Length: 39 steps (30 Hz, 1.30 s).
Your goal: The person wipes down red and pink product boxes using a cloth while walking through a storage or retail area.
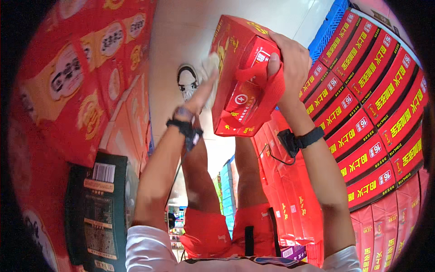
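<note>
1. Carton (pixel 226 97), red and box-shaped, is held tilted in the head view, above the pale floor (pixel 174 34) and beyond the forearms; by judgement, handling of this carton is the step in hand.
2. By the right hand (pixel 293 61) the carton is gripped: its fingers are curled around the upper right end, and the thumb is laid by the red strap (pixel 275 90).
3. The left hand (pixel 204 97) is blurred at the carton's left side; how far it is opened, and whether the carton is touched by it, cannot be told.
4. For a steady hold, the left side is best supported with a flat palm, so that the weight is not left to one wrist.
5. The strap is best pulled evenly, since it could tear or twist under a sideways load.
6. Corners should be steered clear of the stacked cartons (pixel 362 122) at the right and the white shoe (pixel 187 78) below.
</note>
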{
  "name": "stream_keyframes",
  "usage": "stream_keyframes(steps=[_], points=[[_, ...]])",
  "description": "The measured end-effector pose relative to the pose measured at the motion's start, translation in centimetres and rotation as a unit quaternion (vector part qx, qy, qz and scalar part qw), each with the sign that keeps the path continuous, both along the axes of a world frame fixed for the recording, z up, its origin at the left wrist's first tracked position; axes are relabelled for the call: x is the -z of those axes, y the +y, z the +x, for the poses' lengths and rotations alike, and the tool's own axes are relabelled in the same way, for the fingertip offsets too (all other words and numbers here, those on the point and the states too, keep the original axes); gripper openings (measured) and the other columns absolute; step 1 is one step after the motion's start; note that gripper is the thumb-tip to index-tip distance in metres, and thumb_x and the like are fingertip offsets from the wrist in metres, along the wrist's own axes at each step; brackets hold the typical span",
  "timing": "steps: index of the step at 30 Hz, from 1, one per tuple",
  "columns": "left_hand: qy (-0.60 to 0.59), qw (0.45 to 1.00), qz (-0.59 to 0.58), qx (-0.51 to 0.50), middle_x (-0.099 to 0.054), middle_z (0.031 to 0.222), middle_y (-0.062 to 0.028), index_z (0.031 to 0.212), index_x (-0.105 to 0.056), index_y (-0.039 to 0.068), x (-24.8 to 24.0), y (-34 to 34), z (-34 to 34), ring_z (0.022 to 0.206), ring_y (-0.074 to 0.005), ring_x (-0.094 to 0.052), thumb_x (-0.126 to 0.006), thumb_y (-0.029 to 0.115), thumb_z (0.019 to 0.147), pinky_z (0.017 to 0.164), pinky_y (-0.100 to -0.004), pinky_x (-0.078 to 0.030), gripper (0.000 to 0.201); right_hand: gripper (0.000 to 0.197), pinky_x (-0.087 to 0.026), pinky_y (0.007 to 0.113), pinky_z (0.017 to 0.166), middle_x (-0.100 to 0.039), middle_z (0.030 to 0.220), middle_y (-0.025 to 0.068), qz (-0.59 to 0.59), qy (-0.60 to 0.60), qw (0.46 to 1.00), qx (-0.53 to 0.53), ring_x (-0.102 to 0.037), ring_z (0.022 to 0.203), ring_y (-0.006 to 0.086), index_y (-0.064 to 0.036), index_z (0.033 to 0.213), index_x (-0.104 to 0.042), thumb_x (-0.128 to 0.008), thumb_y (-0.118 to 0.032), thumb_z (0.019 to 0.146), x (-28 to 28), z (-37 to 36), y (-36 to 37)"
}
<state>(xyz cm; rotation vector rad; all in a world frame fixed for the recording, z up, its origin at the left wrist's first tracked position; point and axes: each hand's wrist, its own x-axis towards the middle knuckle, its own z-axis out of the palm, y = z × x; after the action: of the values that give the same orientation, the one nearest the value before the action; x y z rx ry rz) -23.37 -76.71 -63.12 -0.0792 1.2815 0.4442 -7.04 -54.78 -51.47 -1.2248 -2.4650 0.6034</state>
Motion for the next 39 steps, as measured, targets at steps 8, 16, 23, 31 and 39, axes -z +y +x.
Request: stream_keyframes(steps=[8,16,23,31,39], points=[[0.025,0.989,-0.007,-0.144,-0.040,0.176,-0.0145,0.173,-0.033,0.000,-9.5,-5.2,2.7,0.161,-0.0243,-0.039,-0.054,0.062,0.114,0.132,-0.0351,-0.030,0.089,0.039,-0.041,0.049,0.111,-0.073,0.123,0.0096,0.011,-0.035,0.999,0.014,-0.063,0.119,0.0332,-0.0124,0.132,-0.073,-0.058,-0.034,0.103,-0.9,-0.2,-0.5],[-0.007,0.976,-0.018,-0.219,-0.048,0.171,-0.0135,0.170,-0.040,0.000,-5.9,-5.0,2.4,0.155,-0.0229,-0.048,-0.058,0.057,0.113,0.128,-0.0340,-0.037,0.082,0.038,-0.042,0.049,0.110,-0.073,0.122,0.0086,0.006,-0.032,0.999,0.019,-0.063,0.117,0.0330,-0.0132,0.131,-0.073,-0.060,-0.032,0.100,-0.5,-0.5,-0.4],[0.030,0.987,-0.043,-0.152,-0.049,0.171,-0.0147,0.170,-0.037,-0.004,-3.7,-1.6,2.4,0.156,-0.0245,-0.046,-0.062,0.061,0.109,0.130,-0.0351,-0.032,0.093,0.039,-0.042,0.049,0.109,-0.073,0.119,0.0091,0.016,-0.042,0.999,0.018,-0.063,0.116,0.0333,-0.0141,0.132,-0.073,-0.057,-0.035,0.103,-0.4,0.5,-0.1],[0.021,0.995,-0.042,-0.092,-0.052,0.169,-0.0162,0.168,-0.044,-0.002,10.2,-3.3,2.6,0.156,-0.0269,-0.046,-0.055,0.072,0.107,0.129,-0.0382,-0.034,0.097,0.041,-0.043,0.050,0.106,-0.074,0.120,0.0076,0.007,-0.033,0.999,0.015,-0.064,0.116,0.0327,-0.0153,0.133,-0.073,-0.056,-0.043,0.109,1.0,1.2,0.4],[0.097,0.994,-0.037,0.034,-0.063,0.155,-0.0217,0.157,-0.055,-0.007,18.7,-2.1,4.2,0.142,-0.0314,-0.060,-0.050,0.081,0.103,0.119,-0.0416,-0.045,0.104,0.035,-0.042,0.051,0.104,-0.074,0.120,0.0067,-0.007,-0.018,1.000,0.017,-0.065,0.115,0.0330,-0.0170,0.133,-0.074,-0.066,-0.037,0.105,2.1,2.7,-0.1]])
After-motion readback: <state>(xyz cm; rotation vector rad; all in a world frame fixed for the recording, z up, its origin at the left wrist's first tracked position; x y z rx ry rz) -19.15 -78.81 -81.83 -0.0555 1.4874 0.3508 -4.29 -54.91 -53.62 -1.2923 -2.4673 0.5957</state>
